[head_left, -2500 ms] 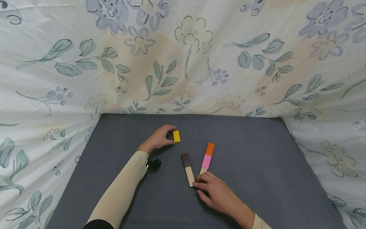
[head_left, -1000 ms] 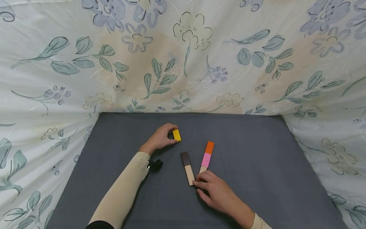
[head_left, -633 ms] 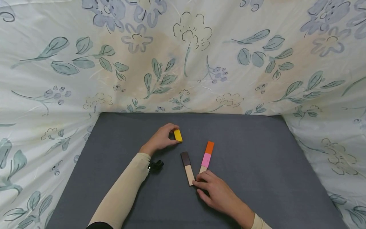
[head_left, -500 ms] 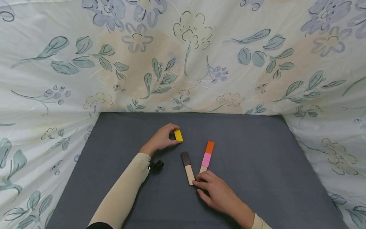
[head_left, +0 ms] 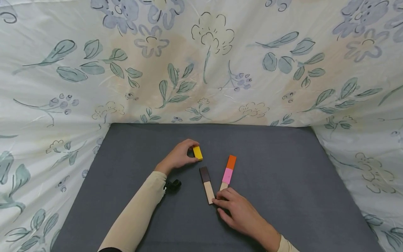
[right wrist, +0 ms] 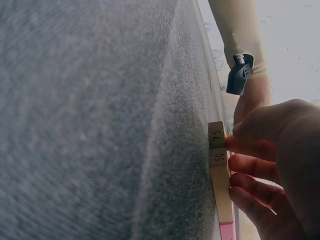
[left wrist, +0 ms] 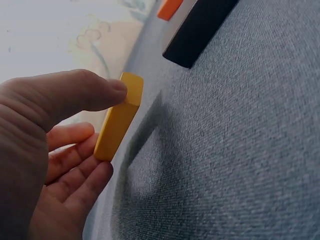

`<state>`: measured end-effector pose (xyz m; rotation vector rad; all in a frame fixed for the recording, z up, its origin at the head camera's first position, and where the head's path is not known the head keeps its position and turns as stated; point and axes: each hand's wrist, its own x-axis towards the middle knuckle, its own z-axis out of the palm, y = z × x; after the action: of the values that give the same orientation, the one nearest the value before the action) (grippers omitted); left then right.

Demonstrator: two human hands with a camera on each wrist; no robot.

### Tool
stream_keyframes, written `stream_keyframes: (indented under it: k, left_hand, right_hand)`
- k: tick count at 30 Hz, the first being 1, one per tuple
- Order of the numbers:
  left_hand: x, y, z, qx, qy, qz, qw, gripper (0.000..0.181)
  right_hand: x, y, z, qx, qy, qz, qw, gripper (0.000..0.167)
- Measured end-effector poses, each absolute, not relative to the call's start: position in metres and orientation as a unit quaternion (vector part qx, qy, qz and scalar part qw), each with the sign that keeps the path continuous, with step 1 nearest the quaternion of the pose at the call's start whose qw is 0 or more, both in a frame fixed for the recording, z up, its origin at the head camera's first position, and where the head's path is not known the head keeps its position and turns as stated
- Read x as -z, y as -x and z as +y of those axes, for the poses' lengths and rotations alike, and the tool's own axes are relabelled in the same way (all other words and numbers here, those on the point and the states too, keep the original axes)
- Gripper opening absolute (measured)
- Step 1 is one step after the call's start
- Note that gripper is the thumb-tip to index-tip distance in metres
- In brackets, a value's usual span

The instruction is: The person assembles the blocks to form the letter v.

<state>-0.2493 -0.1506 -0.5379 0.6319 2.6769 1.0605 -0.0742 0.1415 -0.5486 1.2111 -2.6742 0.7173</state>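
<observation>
In the head view my left hand (head_left: 178, 155) pinches a small yellow block (head_left: 198, 153) between thumb and fingertips. In the left wrist view, a shadow lies on the cloth beside the yellow block (left wrist: 119, 120), which appears lifted. My right hand (head_left: 240, 213) rests its fingertips on the near ends of two block rows. One row joins a dark brown block (head_left: 204, 174) to a pale wooden block (head_left: 209, 192). The other runs from an orange block (head_left: 231, 162) through a pink block (head_left: 227, 176) to a pale block (head_left: 224, 186), partly hidden by the fingers.
A dark grey cloth (head_left: 277, 168) covers the table. Floral fabric (head_left: 176, 70) hangs behind and at both sides. The right wrist view shows the numbers 75 and 50 on the ends of pale blocks (right wrist: 218, 156). A black device (head_left: 173, 185) sits at the left wrist.
My left hand has shifted slightly right and nearer to me, carrying the yellow block, which has tilted a little. The right hand and both block rows have stayed put.
</observation>
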Motion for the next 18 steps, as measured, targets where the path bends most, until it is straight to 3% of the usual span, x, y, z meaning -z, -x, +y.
stream_keyframes:
  k: [18]
  left_hand:
    - [0.5429, 0.243, -0.1464, -0.358, -0.25, 0.894, 0.096, 0.062]
  right_hand:
    - [0.548, 0.0734, 0.1415, -0.231, -0.392, -0.889, 0.05, 0.031]
